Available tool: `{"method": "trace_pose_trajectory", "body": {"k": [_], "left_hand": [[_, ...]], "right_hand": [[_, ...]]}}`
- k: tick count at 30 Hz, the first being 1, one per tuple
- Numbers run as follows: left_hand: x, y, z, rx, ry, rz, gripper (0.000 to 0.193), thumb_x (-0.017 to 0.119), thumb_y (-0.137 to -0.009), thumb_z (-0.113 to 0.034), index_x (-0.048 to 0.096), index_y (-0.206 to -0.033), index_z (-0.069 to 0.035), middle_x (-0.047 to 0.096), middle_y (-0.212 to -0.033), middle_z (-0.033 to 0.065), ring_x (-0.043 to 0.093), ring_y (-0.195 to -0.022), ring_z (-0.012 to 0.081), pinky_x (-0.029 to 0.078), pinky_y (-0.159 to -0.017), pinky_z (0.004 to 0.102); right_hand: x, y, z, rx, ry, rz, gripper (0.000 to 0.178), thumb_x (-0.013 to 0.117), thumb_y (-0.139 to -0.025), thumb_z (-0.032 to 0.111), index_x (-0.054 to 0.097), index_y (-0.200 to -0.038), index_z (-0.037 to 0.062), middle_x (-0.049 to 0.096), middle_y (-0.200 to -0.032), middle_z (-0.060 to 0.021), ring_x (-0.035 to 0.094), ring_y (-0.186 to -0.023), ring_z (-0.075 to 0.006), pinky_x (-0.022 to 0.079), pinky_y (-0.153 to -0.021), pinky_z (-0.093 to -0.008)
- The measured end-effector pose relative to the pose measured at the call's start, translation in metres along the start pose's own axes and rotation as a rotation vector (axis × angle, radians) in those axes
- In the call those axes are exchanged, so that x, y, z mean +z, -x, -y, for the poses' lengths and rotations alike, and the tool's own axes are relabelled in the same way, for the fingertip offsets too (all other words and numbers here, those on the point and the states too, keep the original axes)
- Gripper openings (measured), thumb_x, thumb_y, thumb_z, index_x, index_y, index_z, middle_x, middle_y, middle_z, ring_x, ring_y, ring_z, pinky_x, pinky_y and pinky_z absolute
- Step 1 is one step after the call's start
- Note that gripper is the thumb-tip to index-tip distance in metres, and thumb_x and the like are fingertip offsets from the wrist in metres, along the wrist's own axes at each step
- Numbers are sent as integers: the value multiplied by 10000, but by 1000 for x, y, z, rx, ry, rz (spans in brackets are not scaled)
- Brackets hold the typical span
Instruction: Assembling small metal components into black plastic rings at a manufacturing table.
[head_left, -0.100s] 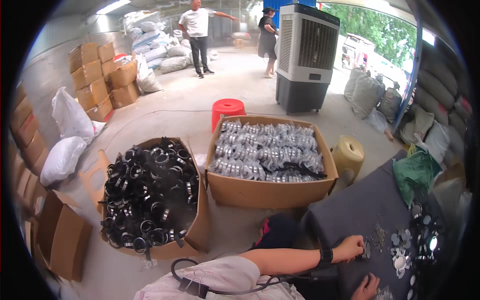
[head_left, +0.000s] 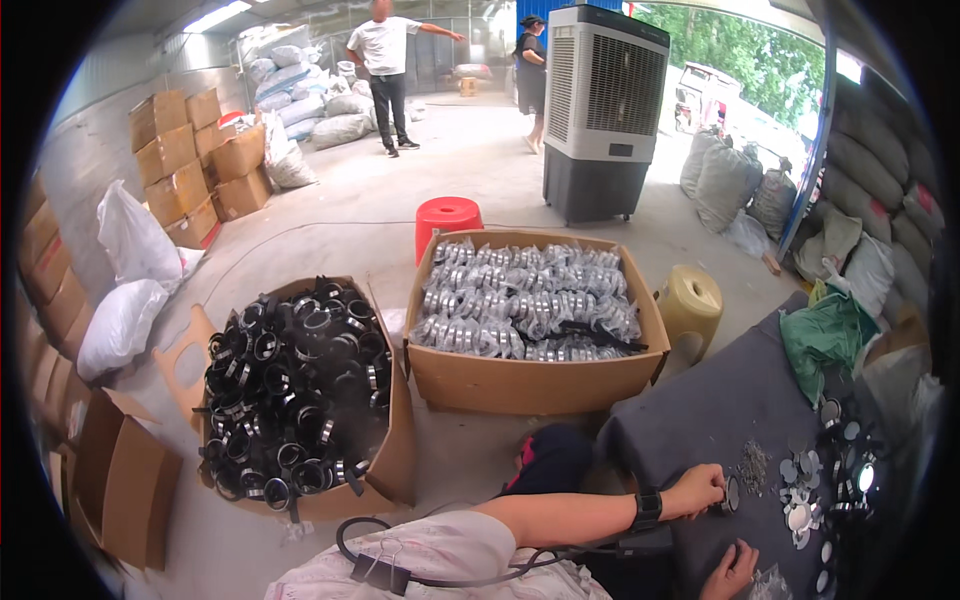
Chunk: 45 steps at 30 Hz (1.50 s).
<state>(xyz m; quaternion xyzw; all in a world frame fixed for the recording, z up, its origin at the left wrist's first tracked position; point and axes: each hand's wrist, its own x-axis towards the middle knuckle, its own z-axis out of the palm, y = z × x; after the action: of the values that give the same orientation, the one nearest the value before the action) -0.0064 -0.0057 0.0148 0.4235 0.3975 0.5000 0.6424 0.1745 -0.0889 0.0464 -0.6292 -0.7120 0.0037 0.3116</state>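
My left hand (head_left: pixel 697 490), with a black watch on its wrist, reaches over the dark grey cloth-covered table. Its fingers are closed on the edge of a round watch-case-like piece (head_left: pixel 731 493) with a dark rim, tilted up on edge. Nearer the lower edge, my right hand (head_left: pixel 732 574) lies by the table surface, fingers apart and nothing seen in them. Beyond the held piece is a pile of small metal bits (head_left: pixel 754 467). Pale and silvery discs (head_left: pixel 799 517) are spread to its right, beside black ring-shaped pieces (head_left: pixel 858 516).
Left of me, a carton (head_left: pixel 398 440) overflows with black straps and rings. Another carton (head_left: pixel 530 388) holds rows of plastic-wrapped silver rings. Around them stand a red stool (head_left: pixel 448 211), a yellowish stool (head_left: pixel 691 300) and an air cooler (head_left: pixel 604 115). Two people stand farther back.
The whole view has shifted slightly, so things sit a little farther left. My left hand keeps hold of the round piece; my right hand has hardly moved.
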Motion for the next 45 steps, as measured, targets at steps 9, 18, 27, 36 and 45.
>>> {"method": "trace_pose_trajectory", "body": {"k": [9,18,27,36,45], "left_hand": [[-13,-3,-10,-71,-38,25,88,566,-845,-83,520,-906,-40,520,-602,39,467,-394,92,341,-329,237],[-4,-5,-6,-123,-19,75,100,585,-852,-81,505,-899,-45,529,-608,25,445,-375,78,317,-326,224],[-6,-2,-14,-168,-20,85,93,592,-865,-95,510,-885,-59,530,-602,26,445,-373,77,312,-326,224],[-7,-3,-12,-156,13,69,84,585,-866,-88,507,-886,-61,527,-591,30,444,-370,78,308,-327,222],[-6,-3,-11,-160,6,80,89,583,-868,-91,504,-894,-61,524,-592,25,433,-365,72,291,-323,221]], "right_hand": [[29,-6,-24,-121,-140,-188,135,569,-808,0,592,-937,-32,545,-855,-174,558,-744,-350,442,-654,-405],[25,0,-27,-79,-262,-202,142,581,-778,-38,601,-918,-25,549,-824,-159,573,-720,-327,455,-641,-383],[24,0,-22,-86,-243,-202,147,587,-777,-38,600,-922,-15,545,-828,-160,578,-725,-344,452,-633,-396],[21,-3,-18,-107,-248,-186,148,594,-778,-35,600,-924,-14,544,-830,-161,574,-713,-342,448,-622,-393],[22,-2,-18,-116,-239,-182,149,592,-780,-30,600,-928,-16,547,-842,-163,575,-720,-343,446,-625,-395]]}}
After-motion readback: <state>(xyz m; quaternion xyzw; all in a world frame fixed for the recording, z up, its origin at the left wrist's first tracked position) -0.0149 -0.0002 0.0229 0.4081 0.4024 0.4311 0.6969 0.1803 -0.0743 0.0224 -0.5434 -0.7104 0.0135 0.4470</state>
